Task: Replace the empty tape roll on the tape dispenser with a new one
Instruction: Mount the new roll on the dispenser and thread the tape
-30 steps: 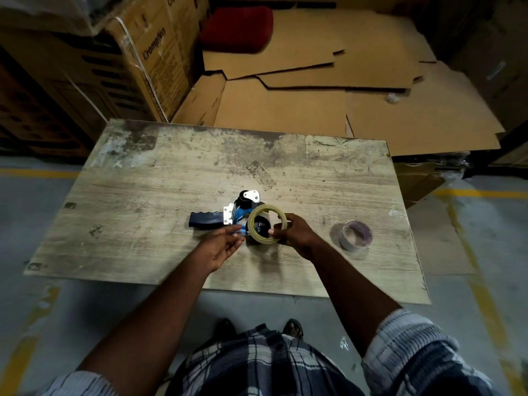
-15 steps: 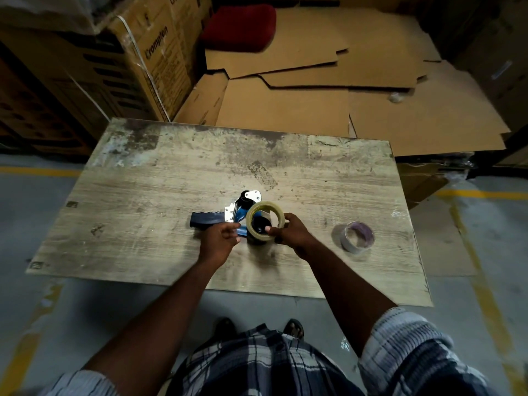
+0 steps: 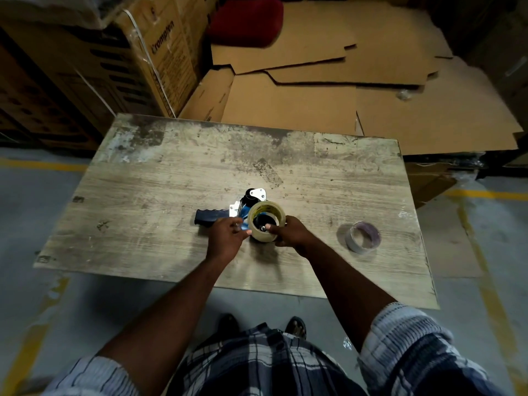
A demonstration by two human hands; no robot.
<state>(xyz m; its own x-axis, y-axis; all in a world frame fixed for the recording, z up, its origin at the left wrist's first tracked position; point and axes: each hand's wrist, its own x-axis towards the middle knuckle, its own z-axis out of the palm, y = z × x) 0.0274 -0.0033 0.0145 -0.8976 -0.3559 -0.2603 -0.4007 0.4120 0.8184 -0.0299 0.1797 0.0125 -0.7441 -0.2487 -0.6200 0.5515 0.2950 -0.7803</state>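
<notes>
A blue tape dispenser (image 3: 243,208) with a dark handle (image 3: 210,216) lies on its side in the middle of the wooden board (image 3: 148,221). A full roll of clear tape (image 3: 265,220) sits over the dispenser's hub. My right hand (image 3: 290,232) grips the roll's near edge, thumb inside the core. My left hand (image 3: 227,238) pinches at the roll's left side, over the dispenser body. The empty tape roll (image 3: 363,237), a thin grey and purple ring, lies on the board to the right.
The board rests low over a grey floor with yellow lines (image 3: 483,194). Flattened cardboard sheets (image 3: 328,104) are stacked behind it, printed cartons (image 3: 120,61) stand at the back left, and a red cushion (image 3: 245,21) lies beyond.
The tape roll has settled lower onto the dispenser's hub. My left hand has closed in against the roll's left side, and my right thumb has gone into the core.
</notes>
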